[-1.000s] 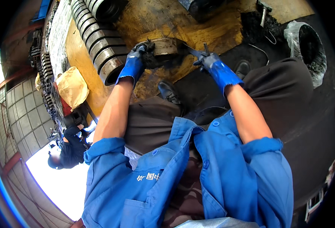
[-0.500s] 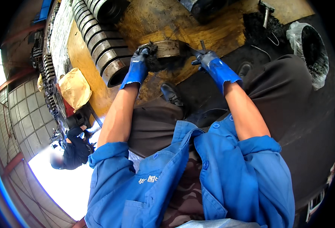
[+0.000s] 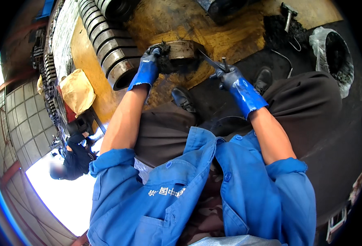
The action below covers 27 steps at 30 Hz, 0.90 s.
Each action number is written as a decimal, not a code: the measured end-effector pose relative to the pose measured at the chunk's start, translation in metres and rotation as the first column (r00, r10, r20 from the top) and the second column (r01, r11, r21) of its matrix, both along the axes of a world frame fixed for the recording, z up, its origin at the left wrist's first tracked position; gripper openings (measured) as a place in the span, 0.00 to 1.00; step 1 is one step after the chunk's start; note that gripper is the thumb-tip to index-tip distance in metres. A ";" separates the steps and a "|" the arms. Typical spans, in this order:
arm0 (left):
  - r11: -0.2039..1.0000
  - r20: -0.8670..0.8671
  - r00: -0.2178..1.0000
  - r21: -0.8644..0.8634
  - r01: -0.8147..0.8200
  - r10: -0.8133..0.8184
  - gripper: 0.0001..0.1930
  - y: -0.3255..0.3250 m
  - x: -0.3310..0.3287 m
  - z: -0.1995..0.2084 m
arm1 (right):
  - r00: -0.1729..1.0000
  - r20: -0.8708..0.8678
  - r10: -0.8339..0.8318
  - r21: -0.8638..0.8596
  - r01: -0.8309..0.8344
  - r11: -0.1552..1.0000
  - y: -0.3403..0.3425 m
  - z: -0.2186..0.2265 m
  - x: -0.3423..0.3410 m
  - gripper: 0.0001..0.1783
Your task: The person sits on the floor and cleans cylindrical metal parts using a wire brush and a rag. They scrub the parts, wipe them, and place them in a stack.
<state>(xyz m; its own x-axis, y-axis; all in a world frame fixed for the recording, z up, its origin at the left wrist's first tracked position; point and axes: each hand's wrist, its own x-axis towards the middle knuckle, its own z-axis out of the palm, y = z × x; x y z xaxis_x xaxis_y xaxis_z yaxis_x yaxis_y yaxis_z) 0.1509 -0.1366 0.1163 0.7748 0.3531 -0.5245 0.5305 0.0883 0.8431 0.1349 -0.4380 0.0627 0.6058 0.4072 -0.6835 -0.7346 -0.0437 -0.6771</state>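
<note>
My left hand (image 3: 150, 61), in a blue rubber glove blackened at the fingers, is closed on a clump of black greasy fibre (image 3: 163, 57). It presses at the left side of a thick metal ring (image 3: 183, 50), whose opening looks dark with grease. In my right hand (image 3: 230, 76), also gloved in blue, is a flat, thin-bladed tool (image 3: 210, 60), perhaps a knife or scraper. Its tip reaches the right side of the ring. A short dark rod (image 3: 224, 62) stands up at the right fingers; whether it belongs to the tool I cannot tell.
A row of stacked metal rings (image 3: 113, 51) lies to the left on the yellow stained surface (image 3: 230, 35). At far right are a hammer (image 3: 288, 18), more black fibre (image 3: 273, 30) and a plastic-lined bucket (image 3: 324, 43). Another person (image 3: 76, 158) sits at left, beyond a yellowish bag (image 3: 78, 92).
My right hand has drawn back toward me and slightly right, showing more of the blade. My left hand stays at the ring with the black clump.
</note>
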 end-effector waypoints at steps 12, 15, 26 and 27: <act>0.991 -0.033 0.995 0.096 0.094 -0.091 0.14 0.009 -0.006 0.001 | 0.996 0.079 0.037 0.050 -0.041 0.998 -0.008 0.016 -0.015 0.18; 0.932 0.026 0.971 0.288 0.219 -0.236 0.14 0.023 -0.007 -0.004 | 0.995 0.089 0.040 0.028 -0.043 0.999 -0.007 0.021 -0.007 0.18; 0.979 0.020 0.991 0.159 0.127 -0.132 0.15 0.004 -0.009 0.001 | 0.997 0.040 0.073 -0.117 -0.068 0.991 -0.006 0.022 -0.008 0.19; 0.957 0.015 0.989 0.255 0.140 -0.149 0.15 0.006 -0.010 0.000 | 0.997 0.039 0.070 -0.111 -0.065 0.992 -0.005 0.026 -0.007 0.19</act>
<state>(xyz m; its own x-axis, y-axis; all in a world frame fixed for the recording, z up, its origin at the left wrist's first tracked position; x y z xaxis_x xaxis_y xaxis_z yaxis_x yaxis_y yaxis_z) 0.1413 -0.1303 0.1160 0.8431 0.3538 -0.4051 0.4925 -0.2053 0.8458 0.1282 -0.4429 0.0883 0.6092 0.3724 -0.7001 -0.6976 -0.1682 -0.6965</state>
